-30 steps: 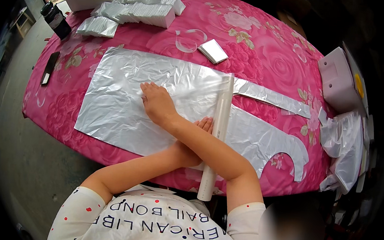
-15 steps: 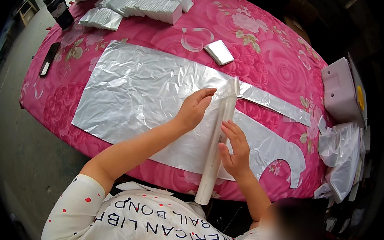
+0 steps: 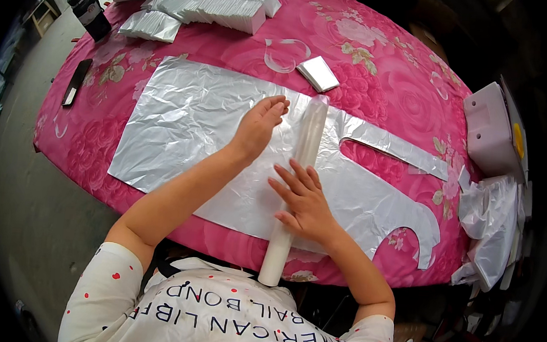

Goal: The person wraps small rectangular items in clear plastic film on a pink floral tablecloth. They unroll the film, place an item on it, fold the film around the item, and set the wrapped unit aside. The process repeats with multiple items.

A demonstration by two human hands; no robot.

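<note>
A silvery-white plastic sheet point(image 3: 181, 125) lies flat and wrinkled, with a strap-like strip and a curved cut-out at its right end, in the outline of an apron. Across it rests a long pale tube point(image 3: 313, 132), its near end jutting past the table edge towards me. My right hand point(image 3: 306, 202) lies over the tube's middle, fingers spread, palm down. To the left of the tube's far half, my left hand point(image 3: 257, 131) is over the sheet with its fingers stretched out and nothing visible in them.
A small folded silvery packet point(image 3: 318, 73) lies beyond the tube. Several rows of similar packets point(image 3: 215, 9) stand at the far left, near a dark bottle point(image 3: 90, 14) and a black phone-like object point(image 3: 76, 83). On the right are a white box point(image 3: 492, 127) and crumpled clear plastic point(image 3: 492, 214).
The tube has shifted left over the sheet. My right hand has moved left onto it, fingers spreading, and my left hand has moved left, away from the tube.
</note>
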